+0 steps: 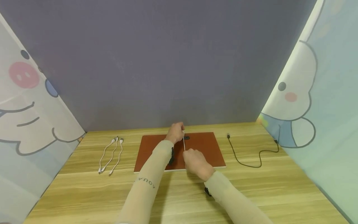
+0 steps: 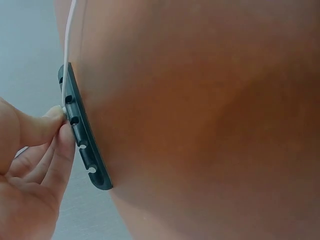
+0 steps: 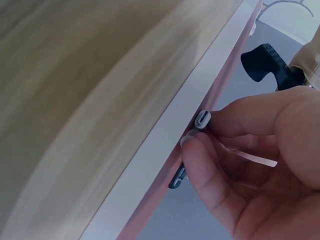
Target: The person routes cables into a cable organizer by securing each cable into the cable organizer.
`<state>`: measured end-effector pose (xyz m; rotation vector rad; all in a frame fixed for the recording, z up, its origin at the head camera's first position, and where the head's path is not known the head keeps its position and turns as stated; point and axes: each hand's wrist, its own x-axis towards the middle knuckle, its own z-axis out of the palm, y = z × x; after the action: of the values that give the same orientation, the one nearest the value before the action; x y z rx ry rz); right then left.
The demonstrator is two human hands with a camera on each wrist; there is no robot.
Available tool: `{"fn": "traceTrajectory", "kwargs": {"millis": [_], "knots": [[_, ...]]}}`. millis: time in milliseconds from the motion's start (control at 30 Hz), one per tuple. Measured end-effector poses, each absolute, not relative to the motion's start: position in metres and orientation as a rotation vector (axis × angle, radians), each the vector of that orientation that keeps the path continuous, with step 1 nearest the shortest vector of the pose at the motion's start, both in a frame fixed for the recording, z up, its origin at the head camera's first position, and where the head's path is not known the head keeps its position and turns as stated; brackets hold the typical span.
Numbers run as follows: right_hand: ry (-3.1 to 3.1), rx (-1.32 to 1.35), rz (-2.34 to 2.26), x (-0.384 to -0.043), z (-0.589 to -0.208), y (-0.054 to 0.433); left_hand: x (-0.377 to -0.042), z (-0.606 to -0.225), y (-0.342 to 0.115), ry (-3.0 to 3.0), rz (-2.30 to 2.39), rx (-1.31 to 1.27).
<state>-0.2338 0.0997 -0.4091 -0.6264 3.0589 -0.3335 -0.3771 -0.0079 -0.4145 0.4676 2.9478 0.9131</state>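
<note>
A white charging cable (image 1: 184, 144) runs taut between both hands over a red-brown board (image 1: 205, 152). My left hand (image 1: 175, 133) pinches it between thumb and fingers at the board's far side. There, a black cable holder (image 2: 87, 142) with several notches lies on the board; the left fingertips are right at its notched side, and the cable passes along it. Closer to the near edge, my right hand (image 1: 195, 161) grips the cable's other end. In the right wrist view its white connector (image 3: 202, 119) sticks out between thumb and index finger, above the board's white edge (image 3: 155, 140).
Three short white cables (image 1: 112, 154) lie side by side on the wooden table (image 1: 84, 193) at left. A black USB cable (image 1: 253, 166) lies curved at right. A grey panel (image 1: 173, 68) stands behind, with cartoon-printed cloths (image 1: 330, 93) on both sides.
</note>
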Motion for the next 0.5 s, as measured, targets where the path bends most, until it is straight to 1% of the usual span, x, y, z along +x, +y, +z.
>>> {"fn": "traceTrajectory", "kwargs": {"millis": [500], "knots": [[3.087,-0.624,-0.218,-0.2333,-0.4104,0.0914,-0.3813,-0.4177,-0.0065,2.96,0.853,0.47]]}}
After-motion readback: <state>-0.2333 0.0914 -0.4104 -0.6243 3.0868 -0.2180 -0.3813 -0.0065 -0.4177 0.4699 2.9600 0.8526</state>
